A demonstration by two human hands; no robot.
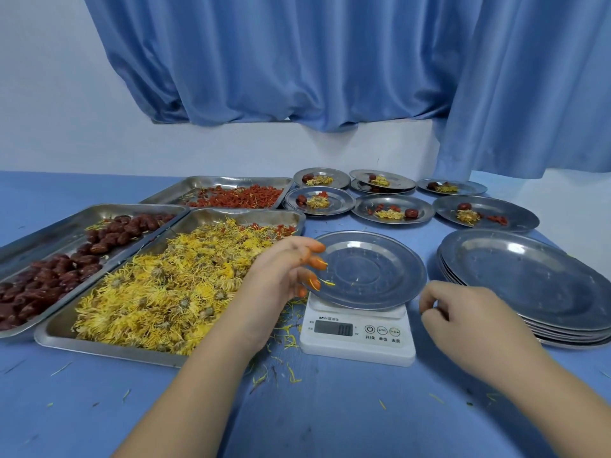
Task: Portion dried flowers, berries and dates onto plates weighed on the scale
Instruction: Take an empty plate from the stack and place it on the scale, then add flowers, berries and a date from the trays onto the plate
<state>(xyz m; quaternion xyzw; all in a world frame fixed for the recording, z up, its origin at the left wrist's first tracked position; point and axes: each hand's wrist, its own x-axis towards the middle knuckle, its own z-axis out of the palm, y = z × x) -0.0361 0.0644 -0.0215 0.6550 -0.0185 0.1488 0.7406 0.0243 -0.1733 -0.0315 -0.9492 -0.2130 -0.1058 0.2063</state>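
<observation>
Head view showed a white scale (357, 340) on the blue tabletop (330, 421), with one empty metal plate (373, 269) lying on top of it. The left hand (284, 269) was released. Its fingers were spread and a little bent, and the orange-stained fingertips were at the left rim of this plate. It grasped nothing; only some yellow petals stuck to the fingers. The right hand (463, 312) was just to the right of the scale, its fingers loosely curled with nothing seen inside them. Whether it touched the scale could not be told.

Just left of the scale lay a metal tray (109, 350) heaped with yellow dried flowers (158, 292). Further left of the scale were dark red dates (59, 272) in a second tray, and behind the scale to the left were red berries (244, 198) in a third. Right of the scale stood a stack of empty plates (535, 276). Behind the scale were several filled plates (425, 209), each carrying flowers and a date. Loose petals (291, 375) lay scattered in front of the scale, to its left.
</observation>
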